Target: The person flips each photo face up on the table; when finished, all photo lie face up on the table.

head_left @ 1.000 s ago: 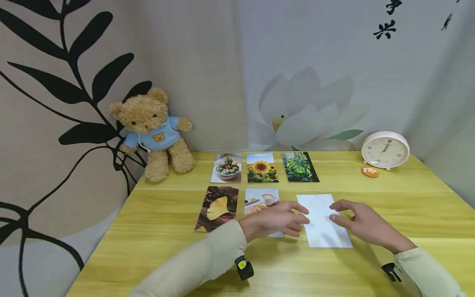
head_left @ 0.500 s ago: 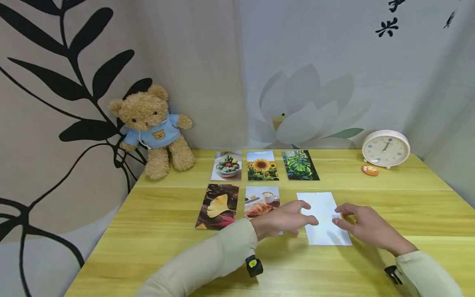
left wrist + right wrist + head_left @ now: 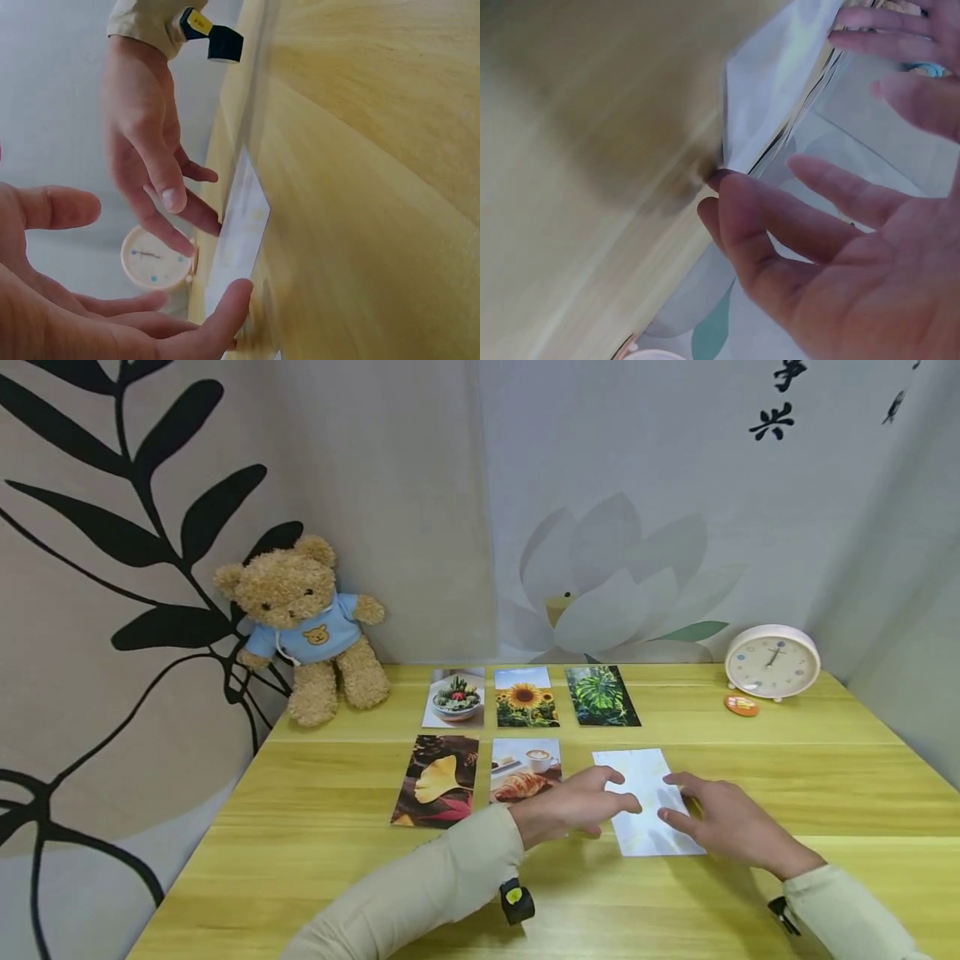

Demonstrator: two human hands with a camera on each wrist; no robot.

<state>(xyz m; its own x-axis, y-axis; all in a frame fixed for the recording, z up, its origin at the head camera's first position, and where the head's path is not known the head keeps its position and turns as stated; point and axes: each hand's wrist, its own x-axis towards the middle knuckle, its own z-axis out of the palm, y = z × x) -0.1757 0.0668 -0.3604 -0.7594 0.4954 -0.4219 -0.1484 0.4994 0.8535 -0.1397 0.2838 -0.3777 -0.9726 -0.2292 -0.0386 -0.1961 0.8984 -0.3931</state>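
Note:
A white card lies flat on the wooden table at the right end of the front row. At its left edge is my left hand, fingers loosely spread. My right hand is at the opposite edge, thumb and forefinger reaching over the card. In the right wrist view, the fingertips come close to a card corner; whether they touch it I cannot tell. Beside the white card, the croissant picture card is partly hidden by my left hand. Further left lies the ginkgo leaf card.
A back row holds a succulent bowl card, a sunflower card and a green leaf card. A teddy bear sits at the back left. A round clock stands back right, behind an orange oval piece.
My left hand has moved a little right, further over the white card, uncovering more of the croissant card. My right hand has shifted only slightly. The card appears to lie in the same place.

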